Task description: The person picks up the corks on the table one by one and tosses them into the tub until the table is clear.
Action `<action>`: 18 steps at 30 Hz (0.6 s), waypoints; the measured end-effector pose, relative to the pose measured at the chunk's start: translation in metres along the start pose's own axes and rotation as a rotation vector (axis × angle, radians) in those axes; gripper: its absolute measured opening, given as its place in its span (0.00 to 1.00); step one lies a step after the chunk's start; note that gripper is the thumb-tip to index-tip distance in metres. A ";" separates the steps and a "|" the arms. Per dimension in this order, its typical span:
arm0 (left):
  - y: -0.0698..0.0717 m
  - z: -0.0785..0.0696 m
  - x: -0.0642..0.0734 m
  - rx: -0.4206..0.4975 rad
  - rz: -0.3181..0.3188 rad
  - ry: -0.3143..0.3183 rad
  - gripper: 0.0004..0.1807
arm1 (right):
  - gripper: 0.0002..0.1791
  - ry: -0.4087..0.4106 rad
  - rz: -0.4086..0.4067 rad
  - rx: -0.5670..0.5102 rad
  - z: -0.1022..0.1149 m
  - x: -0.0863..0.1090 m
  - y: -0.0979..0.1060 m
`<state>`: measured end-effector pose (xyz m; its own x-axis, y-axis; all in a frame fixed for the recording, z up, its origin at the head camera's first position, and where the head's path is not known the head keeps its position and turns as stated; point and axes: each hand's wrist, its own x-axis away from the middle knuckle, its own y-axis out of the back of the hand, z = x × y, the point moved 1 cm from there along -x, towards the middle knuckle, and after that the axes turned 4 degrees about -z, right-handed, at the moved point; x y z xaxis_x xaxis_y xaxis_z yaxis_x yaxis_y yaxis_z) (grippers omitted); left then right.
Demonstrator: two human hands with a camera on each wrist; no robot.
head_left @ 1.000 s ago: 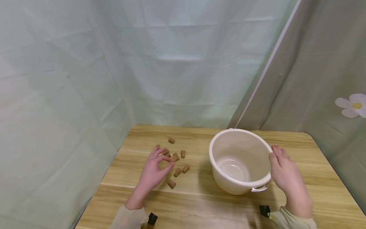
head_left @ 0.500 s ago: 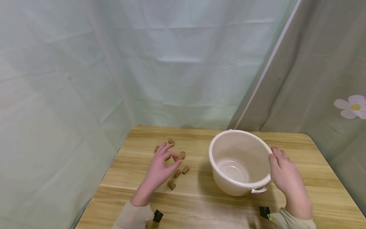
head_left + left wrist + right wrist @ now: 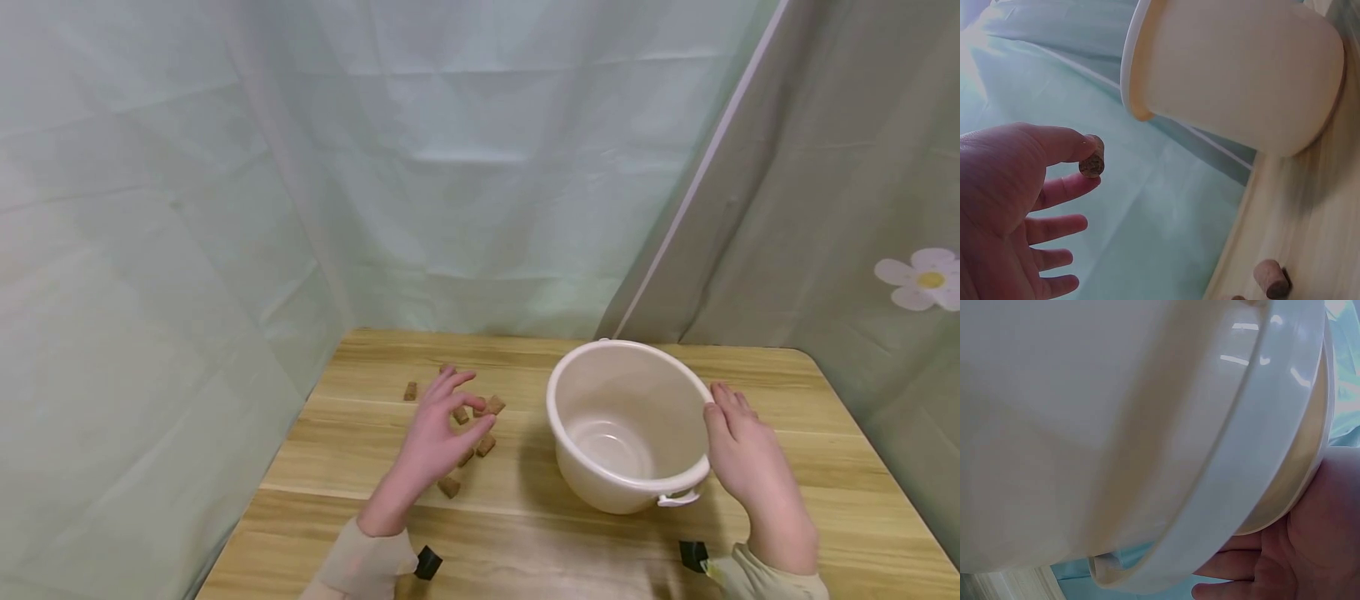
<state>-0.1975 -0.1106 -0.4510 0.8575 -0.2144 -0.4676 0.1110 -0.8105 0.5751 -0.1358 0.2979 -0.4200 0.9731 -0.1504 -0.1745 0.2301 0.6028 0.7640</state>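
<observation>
My left hand (image 3: 441, 431) pinches a cork (image 3: 1092, 157) between thumb and index finger, above the table, while its other fingers spread out. Several more corks lie on the wood below and around it, among them one cork (image 3: 410, 391) to its left and another cork (image 3: 448, 487) nearer the front. Some are partly hidden by the hand. A white plastic bucket (image 3: 588, 475) stands upright on the right, its inside bare in the head view. With fairly straight fingers, my right hand (image 3: 753, 458) rests against the right side of the bucket's rim (image 3: 1260, 444).
The wooden table (image 3: 525, 550) has a rounded far edge, with a pale curtain (image 3: 480, 208) hanging close behind it. A grey curtain (image 3: 810, 233) hangs at the right. The bucket's handle lug (image 3: 678, 498) juts out toward the front.
My left hand has lifted the pinched cork away from the scattered ones and carried it rightward, toward the bucket. The right hand and bucket have stayed in place.
</observation>
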 end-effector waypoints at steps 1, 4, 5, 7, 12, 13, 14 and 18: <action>-0.001 -0.002 -0.001 0.003 0.000 -0.001 0.05 | 0.36 -0.001 0.001 0.001 0.000 0.000 0.000; -0.003 -0.005 -0.003 0.005 0.004 -0.011 0.06 | 0.36 -0.002 0.001 0.004 0.001 0.000 0.000; -0.004 -0.007 -0.003 0.008 0.006 -0.015 0.06 | 0.36 -0.002 0.001 0.005 0.001 0.000 0.000; -0.005 -0.010 -0.004 0.008 0.013 -0.019 0.06 | 0.36 -0.004 0.004 0.008 0.001 0.000 0.001; -0.008 -0.015 -0.007 0.019 0.034 -0.018 0.06 | 0.36 -0.007 0.013 0.011 0.001 0.001 0.001; -0.009 -0.016 -0.007 0.021 0.038 -0.017 0.05 | 0.36 -0.006 0.013 0.012 0.002 0.001 0.002; -0.010 -0.017 -0.008 0.025 0.040 -0.019 0.06 | 0.36 -0.007 0.014 0.012 0.002 0.000 0.002; -0.013 -0.023 -0.011 0.043 0.045 -0.031 0.06 | 0.36 -0.008 0.015 0.017 0.002 0.000 0.001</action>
<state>-0.1970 -0.0853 -0.4379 0.8451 -0.2675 -0.4628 0.0504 -0.8221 0.5672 -0.1356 0.2974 -0.4177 0.9764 -0.1473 -0.1577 0.2148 0.5919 0.7768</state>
